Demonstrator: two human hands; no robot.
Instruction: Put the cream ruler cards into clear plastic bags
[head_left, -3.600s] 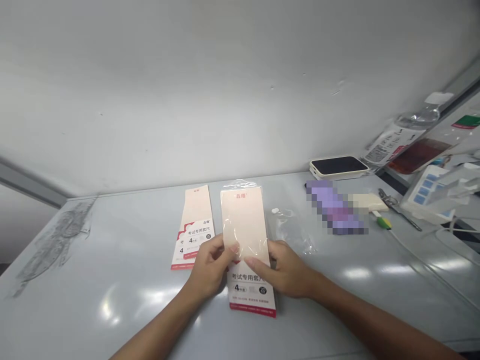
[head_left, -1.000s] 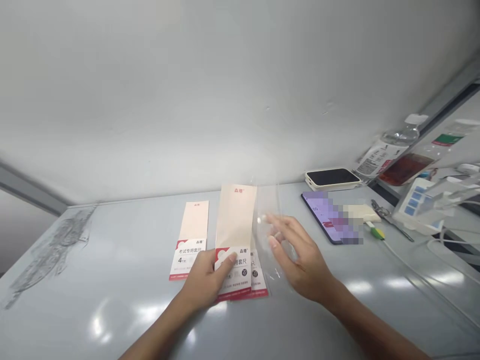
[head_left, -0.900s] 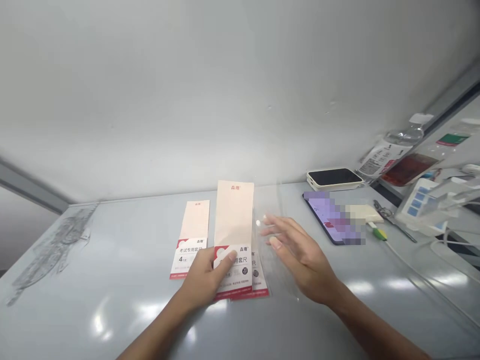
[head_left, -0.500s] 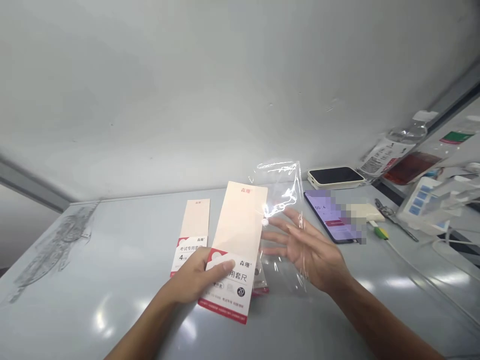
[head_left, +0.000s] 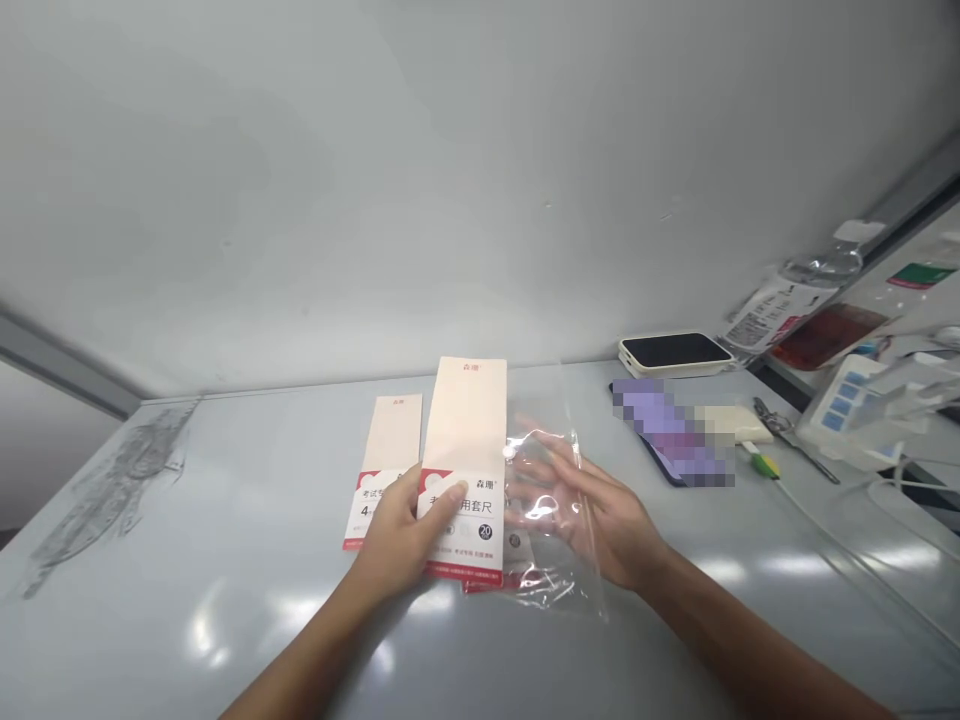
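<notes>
My left hand (head_left: 401, 535) grips the lower part of a tall peach card with a red and white printed foot (head_left: 465, 440), thumb on its face, and holds it raised above the table. My right hand (head_left: 600, 510) is just right of it, fingers spread, with a clear plastic sleeve (head_left: 555, 500) draped over them. Another such card (head_left: 390, 465) lies flat to the left, and a third card's red edge (head_left: 517, 570) shows under the held one.
At the back right of the grey table (head_left: 225, 560) lie a phone in a cream case (head_left: 675, 352), a second phone with a lit screen (head_left: 667, 430), a cream block (head_left: 739, 423), scissors (head_left: 795, 438), a water bottle (head_left: 795, 288) and cables (head_left: 862, 530).
The held card has swung back upright and nearer the flat cards. The plastic sleeve, raised half a second ago, has dropped lower with my right hand.
</notes>
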